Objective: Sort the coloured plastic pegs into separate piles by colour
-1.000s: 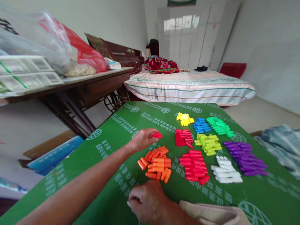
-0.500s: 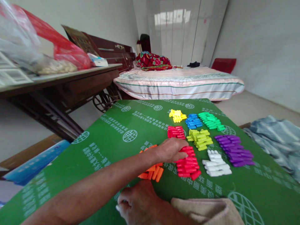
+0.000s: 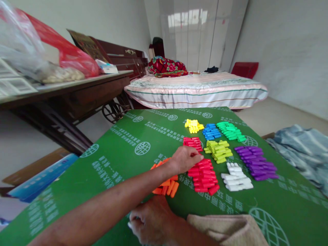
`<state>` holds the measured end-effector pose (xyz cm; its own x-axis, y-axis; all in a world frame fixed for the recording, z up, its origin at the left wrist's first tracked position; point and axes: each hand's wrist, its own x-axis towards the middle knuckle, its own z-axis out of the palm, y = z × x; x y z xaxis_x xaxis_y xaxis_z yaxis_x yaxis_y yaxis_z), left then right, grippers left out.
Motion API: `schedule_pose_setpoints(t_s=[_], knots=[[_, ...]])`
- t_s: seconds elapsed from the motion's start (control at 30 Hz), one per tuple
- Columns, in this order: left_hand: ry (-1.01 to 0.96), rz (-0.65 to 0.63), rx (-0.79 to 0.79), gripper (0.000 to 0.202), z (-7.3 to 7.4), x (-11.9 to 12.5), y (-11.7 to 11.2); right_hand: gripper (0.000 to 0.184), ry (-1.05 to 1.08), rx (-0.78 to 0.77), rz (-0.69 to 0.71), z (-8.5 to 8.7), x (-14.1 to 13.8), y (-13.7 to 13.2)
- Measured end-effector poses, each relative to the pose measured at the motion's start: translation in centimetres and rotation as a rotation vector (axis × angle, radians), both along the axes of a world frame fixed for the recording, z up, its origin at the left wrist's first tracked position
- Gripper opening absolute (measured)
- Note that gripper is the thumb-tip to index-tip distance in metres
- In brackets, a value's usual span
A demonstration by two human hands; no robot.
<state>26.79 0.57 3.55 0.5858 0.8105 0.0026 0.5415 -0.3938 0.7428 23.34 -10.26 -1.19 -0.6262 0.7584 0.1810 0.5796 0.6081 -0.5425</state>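
My left hand [image 3: 186, 159] reaches across from the lower left, its fingers pinched together at the top edge of a pile of small red plastic tubes [image 3: 205, 176]. Whatever lies between those fingertips is hidden. Nearer me, under the left forearm, my right hand [image 3: 151, 218] is curled closed beside a pile of orange tubes [image 3: 170, 188]. A small white bit shows at its fingertips, too little to name. A second, smaller red group [image 3: 192, 143] lies just beyond my left hand.
More tubes lie grouped by colour: yellow [image 3: 194, 126], blue [image 3: 211, 132], green [image 3: 231, 131], lime [image 3: 218, 151], purple [image 3: 256, 163] and white [image 3: 236, 177]. A beige cloth [image 3: 225, 229] is at the front edge of the green table [image 3: 102, 181]. A bed [image 3: 194, 90] stands behind.
My left hand has drawn back slightly up and left off the near red pile, uncovering more of its tubes, and its fingers have closed together. My right hand has barely moved.
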Motion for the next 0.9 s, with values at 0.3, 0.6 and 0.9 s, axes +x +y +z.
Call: schedule_pose_setpoints(t_s=[0.3,0.6,0.9], knots=[[-0.421,0.331,-0.779,0.012,1.5,-0.3,-1.4,0.021,0.001,0.054,0.023,-0.1,0.1,0.2],[-0.351,0.268,-0.552,0.02,1.6,-1.4,-3.0,0.018,0.044,0.017,0.034,-0.1,0.1,0.1],[-0.215,0.147,-0.33,0.031,-0.8,-0.9,-3.2,0.019,0.063,0.053,-0.016,0.0,0.3,0.1]])
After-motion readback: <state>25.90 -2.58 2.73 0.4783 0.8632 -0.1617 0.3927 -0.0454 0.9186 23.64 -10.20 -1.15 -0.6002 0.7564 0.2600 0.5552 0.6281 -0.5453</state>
